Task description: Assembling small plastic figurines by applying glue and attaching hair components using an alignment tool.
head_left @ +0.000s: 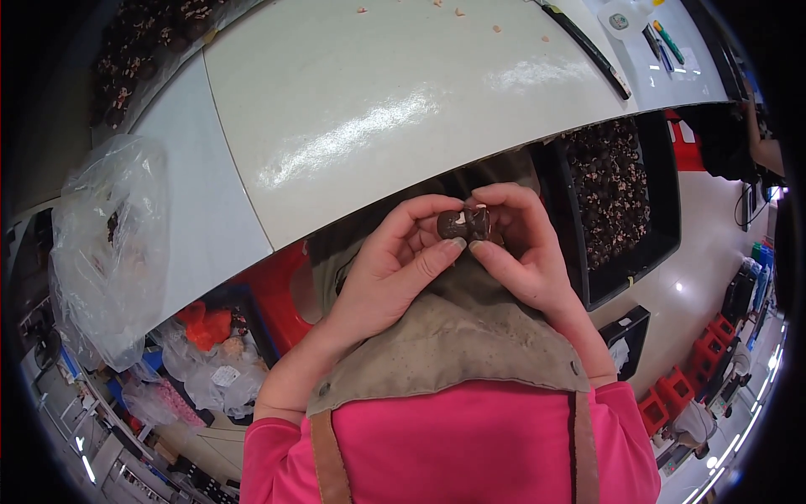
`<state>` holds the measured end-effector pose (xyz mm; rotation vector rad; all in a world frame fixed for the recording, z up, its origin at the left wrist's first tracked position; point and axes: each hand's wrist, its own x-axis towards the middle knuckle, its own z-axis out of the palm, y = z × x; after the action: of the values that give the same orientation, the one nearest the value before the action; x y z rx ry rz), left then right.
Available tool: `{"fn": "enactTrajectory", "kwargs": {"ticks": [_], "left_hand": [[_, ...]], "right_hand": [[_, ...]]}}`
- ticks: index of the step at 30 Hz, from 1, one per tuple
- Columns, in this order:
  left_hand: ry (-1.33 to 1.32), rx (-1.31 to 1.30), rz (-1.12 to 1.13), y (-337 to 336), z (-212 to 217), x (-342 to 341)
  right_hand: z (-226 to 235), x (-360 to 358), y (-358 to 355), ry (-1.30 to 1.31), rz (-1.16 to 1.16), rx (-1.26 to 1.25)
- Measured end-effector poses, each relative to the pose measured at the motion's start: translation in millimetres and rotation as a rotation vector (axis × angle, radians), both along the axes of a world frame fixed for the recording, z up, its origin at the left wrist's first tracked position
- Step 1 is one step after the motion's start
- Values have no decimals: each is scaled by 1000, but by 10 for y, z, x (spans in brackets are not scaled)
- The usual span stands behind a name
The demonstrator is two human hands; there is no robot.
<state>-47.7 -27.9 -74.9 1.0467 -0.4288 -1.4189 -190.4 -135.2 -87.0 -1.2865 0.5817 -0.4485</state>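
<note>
A small dark brown moulded piece, rounded and with pale beige patches, is held just beyond the table's near edge, over my lap. My left hand pinches its left side between thumb and fingertips. On the other side, my right hand grips the piece's right part with thumb and index finger. Both sets of fingertips nearly meet around it. Whether it is one piece or two pressed together I cannot tell, as the fingers cover part of it.
A pale table stretches ahead, with a black-handled tool at its far right. A black crate of similar brown pieces stands at the right. More pieces lie far left, beyond a clear plastic bag. A red stool is below.
</note>
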Motion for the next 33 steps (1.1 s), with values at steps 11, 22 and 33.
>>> {"fn": "enactTrajectory", "kwargs": {"ticks": [11, 22, 33], "left_hand": [[-78, 4, 5, 2, -11, 6], [-106, -24, 13, 22, -35, 8], [-47, 38, 19, 17, -59, 31]], "right_hand": [[-84, -9, -30, -55, 21, -48], [-76, 2, -40, 1, 43, -184], [-60, -35, -61, 47, 145, -334]]}}
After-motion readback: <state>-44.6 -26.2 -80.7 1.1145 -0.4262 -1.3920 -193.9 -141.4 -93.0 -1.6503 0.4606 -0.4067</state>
